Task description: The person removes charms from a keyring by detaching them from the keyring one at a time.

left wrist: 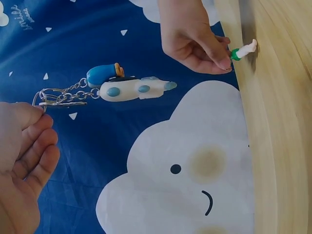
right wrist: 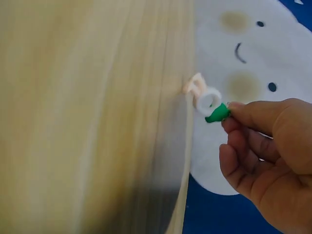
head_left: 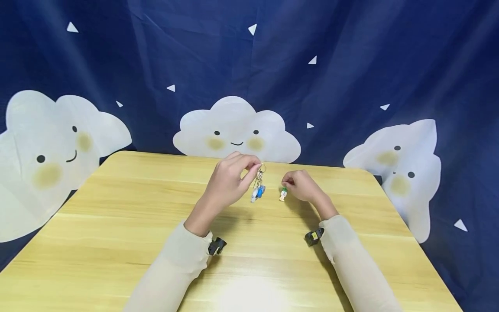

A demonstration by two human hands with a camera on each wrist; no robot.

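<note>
Between thumb and finger, my left hand (head_left: 230, 180) pinches the metal ring of a keychain (head_left: 259, 189), held up above the table. From its chains hang a blue charm (left wrist: 101, 75) and a white charm with blue spots (left wrist: 130, 90). To the right, my right hand (head_left: 304, 185) pinches the green top of a small figurine (head_left: 283, 194). Its lower part is white and pale pink, with a white ring shape (right wrist: 208, 101) on it in the right wrist view. The figurine is close to the tabletop; I cannot tell whether it touches it.
A light wooden table (head_left: 156, 242) lies under both hands, its far edge just beyond them. Behind it hangs a dark blue curtain (head_left: 218, 52) with white clouds and small triangles. Each wrist wears a black strapped device, such as the left one (head_left: 217, 246).
</note>
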